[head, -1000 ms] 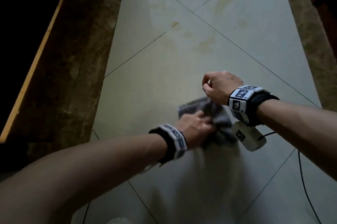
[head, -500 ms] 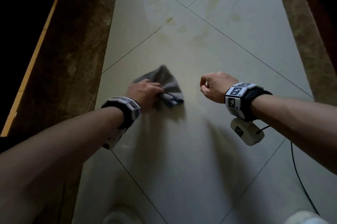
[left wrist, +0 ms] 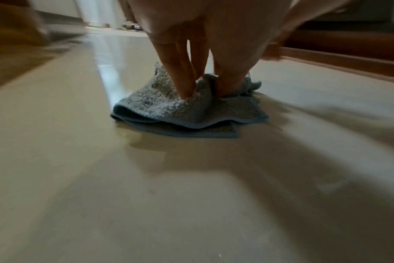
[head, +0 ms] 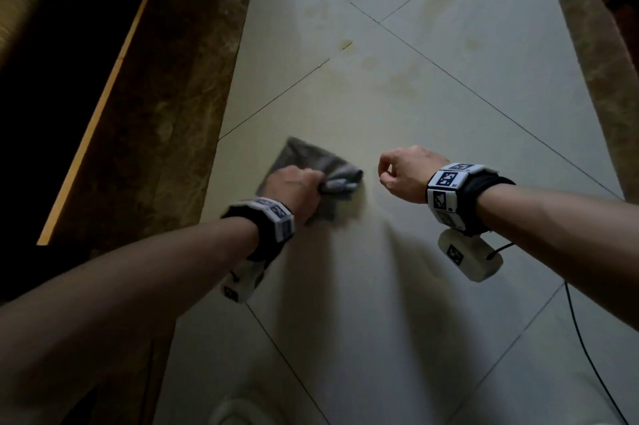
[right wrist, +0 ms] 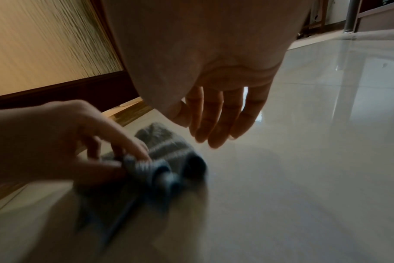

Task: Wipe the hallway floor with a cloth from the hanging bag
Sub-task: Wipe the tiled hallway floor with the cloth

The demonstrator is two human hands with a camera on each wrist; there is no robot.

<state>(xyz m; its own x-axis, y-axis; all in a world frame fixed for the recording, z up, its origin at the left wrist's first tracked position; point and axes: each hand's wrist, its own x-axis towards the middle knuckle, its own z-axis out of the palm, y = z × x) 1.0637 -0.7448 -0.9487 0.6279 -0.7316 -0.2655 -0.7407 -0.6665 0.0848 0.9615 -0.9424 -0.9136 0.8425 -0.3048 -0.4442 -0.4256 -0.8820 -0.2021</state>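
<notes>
Fingers [left wrist: 187, 83] of the left hand [head: 294, 187] are being pressed into the bunched cloth [head: 311, 161].
Right hand [head: 408, 172] is being held loosely curled, gripping nothing, just beside it above the floor [head: 432, 113].

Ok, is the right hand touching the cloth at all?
No, the right hand hangs free above the floor, apart from the cloth, which only the left hand holds.

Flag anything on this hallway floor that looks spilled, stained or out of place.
Yellowish blotches mark the pale tiles ahead of the grey cloth, looking like dried stains or footprints not yet wiped. Nothing looks damaged.
</notes>
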